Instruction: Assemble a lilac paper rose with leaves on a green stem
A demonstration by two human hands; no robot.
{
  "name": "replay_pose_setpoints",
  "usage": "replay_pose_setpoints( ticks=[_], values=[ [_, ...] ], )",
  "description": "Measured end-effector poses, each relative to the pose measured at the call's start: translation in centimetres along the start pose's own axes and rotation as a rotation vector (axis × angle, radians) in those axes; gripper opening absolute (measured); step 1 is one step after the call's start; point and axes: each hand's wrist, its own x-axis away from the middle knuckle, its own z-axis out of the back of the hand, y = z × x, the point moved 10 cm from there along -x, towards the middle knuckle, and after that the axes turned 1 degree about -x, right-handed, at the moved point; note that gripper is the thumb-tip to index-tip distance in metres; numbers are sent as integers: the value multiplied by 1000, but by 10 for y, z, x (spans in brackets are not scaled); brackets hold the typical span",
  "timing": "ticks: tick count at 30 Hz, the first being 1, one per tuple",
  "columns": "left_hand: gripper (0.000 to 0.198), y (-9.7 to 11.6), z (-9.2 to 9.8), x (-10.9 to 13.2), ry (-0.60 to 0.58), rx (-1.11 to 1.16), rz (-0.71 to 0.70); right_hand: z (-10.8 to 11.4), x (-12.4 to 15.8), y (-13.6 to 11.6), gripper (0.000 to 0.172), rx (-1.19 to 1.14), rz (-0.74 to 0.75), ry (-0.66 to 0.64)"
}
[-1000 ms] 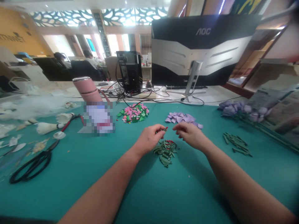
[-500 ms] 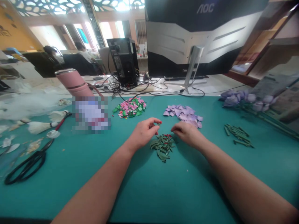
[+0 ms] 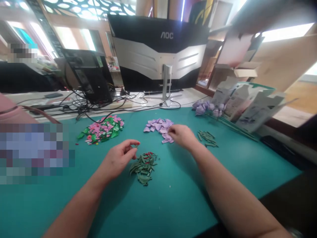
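My left hand [image 3: 117, 158] hangs just left of a small heap of dark green leaf-shaped pieces with red-tipped bits [image 3: 143, 168]. Its thumb and fingers pinch a tiny red-tipped piece [image 3: 137, 143]. My right hand [image 3: 180, 136] rests at the right edge of a pile of lilac petal-shaped pieces [image 3: 157, 127], its fingertips against them. Whether those fingers grip a petal is hidden. Further left lies a heap of pink and green pieces [image 3: 101, 129]. Thin green stems [image 3: 206, 138] lie to the right.
The pieces lie on a teal cutting mat [image 3: 173, 198]. Beyond it stand an AOC monitor [image 3: 158, 49], a computer tower [image 3: 89, 76] and tangled black cables [image 3: 76, 105]. Purple paper flowers [image 3: 204, 107] and printed cardboard [image 3: 250, 105] sit at the right. A pixelated patch [image 3: 32, 152] covers something at the left.
The view has turned right, shifting everything left. My right hand has moved forward from the green heap onto the lilac pile. My left hand keeps its pinch.
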Motion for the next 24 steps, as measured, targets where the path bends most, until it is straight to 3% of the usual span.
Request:
replay_pose_setpoints(
  ticks=[5,9,14,20,22,24],
  values=[
    [42,3,3,2,2,17,7,43,10,105,31,193,-376,38],
    [41,7,3,4,-1,43,-18,33,14,142,28,291,-471,-53],
    [36,8,2,4,7,53,-43,5,13,148,29,336,-458,-135],
    [29,11,-6,8,5,129,-95,-2,18,148,24,307,-429,-139],
    [28,11,-8,9,4,137,-95,0,14,134,20,275,-373,-132],
    [28,12,-9,10,13,143,-90,5,8,101,16,169,-261,-88]
  ],
)
